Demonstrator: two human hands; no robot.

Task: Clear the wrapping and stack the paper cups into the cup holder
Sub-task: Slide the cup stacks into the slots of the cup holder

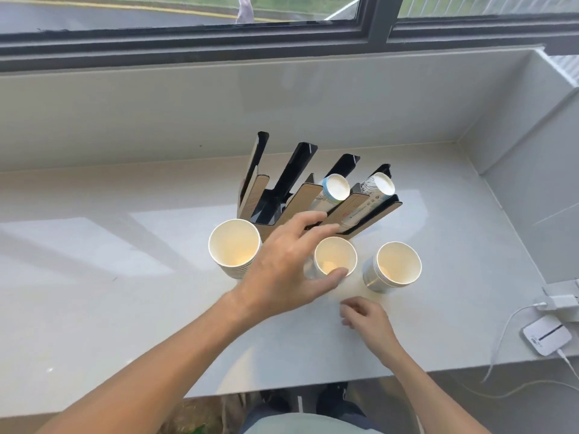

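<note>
A black and brown cup holder [283, 183] with several slanted slots stands mid-counter. Two upside-down cup stacks [336, 187] [378, 184] fill its right slots; the left slots look empty. Three upright stacks of paper cups stand in front: left stack [233, 245], middle stack [333, 255], right stack [395, 264]. The middle stack seems to sit in clear wrapping [308, 270]. My left hand [282, 264] hovers over it, fingers spread, thumb at its near rim. My right hand [365, 317] rests on the counter just in front, fingers curled; whether it pinches wrapping is unclear.
The pale counter [125, 277] runs under a window, with a wall [532, 136] at the right. A white charger [560, 303], a small white device [546, 335] and their cables lie at the right edge. My shoes show below the front edge.
</note>
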